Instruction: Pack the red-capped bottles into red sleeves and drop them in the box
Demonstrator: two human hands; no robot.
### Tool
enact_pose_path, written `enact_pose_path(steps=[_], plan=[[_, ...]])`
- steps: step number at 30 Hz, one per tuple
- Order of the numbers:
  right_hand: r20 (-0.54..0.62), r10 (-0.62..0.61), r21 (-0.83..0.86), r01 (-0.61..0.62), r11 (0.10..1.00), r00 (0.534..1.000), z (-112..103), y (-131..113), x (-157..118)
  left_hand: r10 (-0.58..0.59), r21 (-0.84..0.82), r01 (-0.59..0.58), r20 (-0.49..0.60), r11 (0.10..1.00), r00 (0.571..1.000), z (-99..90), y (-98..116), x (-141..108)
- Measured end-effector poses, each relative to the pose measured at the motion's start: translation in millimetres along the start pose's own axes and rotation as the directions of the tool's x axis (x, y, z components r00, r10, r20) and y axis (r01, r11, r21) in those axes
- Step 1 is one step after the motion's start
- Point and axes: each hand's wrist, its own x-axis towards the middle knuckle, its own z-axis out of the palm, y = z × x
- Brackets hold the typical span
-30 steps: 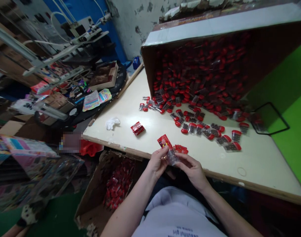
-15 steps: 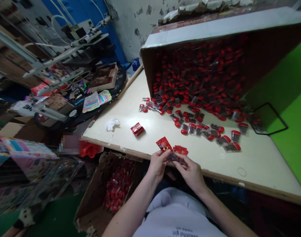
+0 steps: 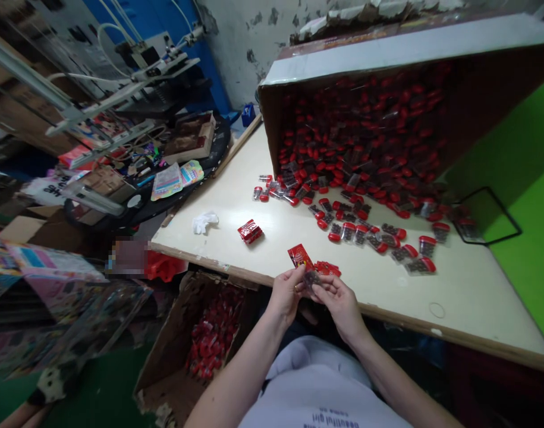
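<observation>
Head view: left hand (image 3: pixel 286 295) and right hand (image 3: pixel 340 307) both pinch a red packet (image 3: pixel 301 257), its clear end now drawn further into their grip.

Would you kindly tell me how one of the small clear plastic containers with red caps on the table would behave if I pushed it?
It will probably skid or roll easily: the small clear plastic container with a red cap lies on its side on the smooth cream tabletop. It looks light for its size, since many lie scattered loosely.
</observation>
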Motion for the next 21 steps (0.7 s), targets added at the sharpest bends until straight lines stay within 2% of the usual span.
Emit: enact_pose_path(steps=[4, 8, 10, 13, 16, 18, 21], plan=[[-0.028, -0.119, -0.178, 0.112, 0.978, 0.992, 2.9, -1.0, -2.7, 0.027, -0.001, -0.027, -0.095, 1.000, 0.995, -2.1, 0.9, 1.6], [-0.028, -0.265, -0.405, 0.231, 0.885, 0.964, 0.9, -4.7, -4.5, 0.033, -0.043, -0.039, -0.127, 0.998, 0.991, -3.3, 1.8, 3.6], [-0.025, -0.238, -0.368, 0.212, 0.905, 0.971, -0.3, -4.5, -2.8, 0.031, -0.057, -0.039, -0.136, 0.998, 0.990, -3.2, 0.0, 3.7], [-0.016, -0.091, -0.152, 0.088, 0.984, 0.996, 1.0, -1.0, 0.9, 0.030, -0.067, -0.040, -0.137, 0.997, 0.990, -2.7, -4.7, 2.4], [-0.014, -0.001, -0.023, 0.001, 1.000, 1.000, 4.4, 3.0, 1.9, 0.027, -0.057, -0.037, -0.154, 0.998, 0.988, -2.4, -6.9, 0.8], [-0.025, -0.022, -0.057, 0.021, 0.998, 0.999, 5.0, 4.0, 0.6, 0.032, -0.045, -0.040, -0.167, 0.998, 0.985, -2.6, -5.4, 0.5], [-0.024, -0.106, -0.206, 0.099, 0.974, 0.994, 1.8, 2.0, -1.3, 0.038, -0.033, -0.045, -0.182, 0.998, 0.983, -4.0, -1.0, 2.2]])
